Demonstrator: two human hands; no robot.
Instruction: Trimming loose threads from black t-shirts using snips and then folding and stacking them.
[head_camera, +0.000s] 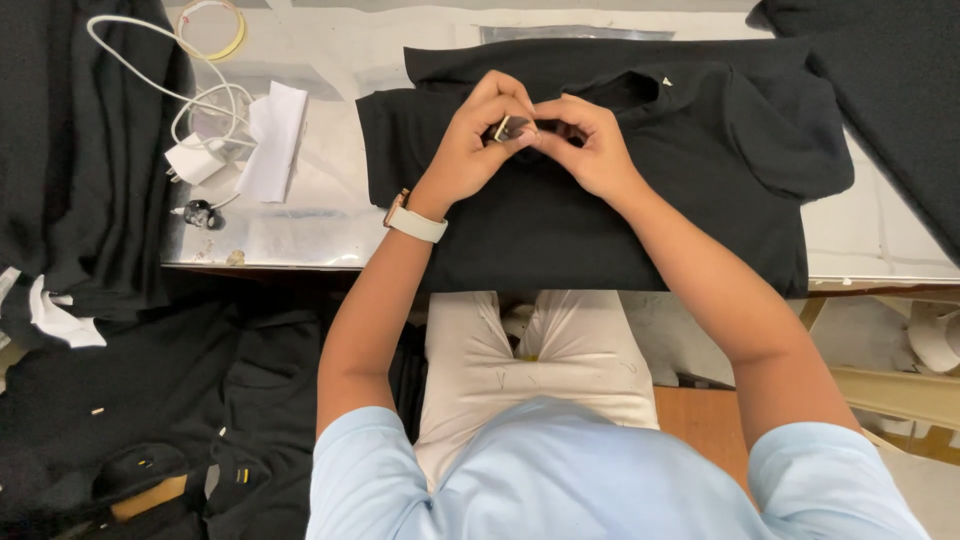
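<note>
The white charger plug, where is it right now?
In the head view, the white charger plug lies on the table at the left, beside a white paper slip, left of the black garment.

Bright, even overhead light; soft glare on the glossy white tabletop (330, 215) near its left edge. Sharp focus, faint shadows, dark fabrics lose detail.

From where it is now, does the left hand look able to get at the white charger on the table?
Probably yes. The left hand is busy pinching a small tag over the black garment, but only bare tabletop and a folded white paper lie between it and the white charger.
</note>
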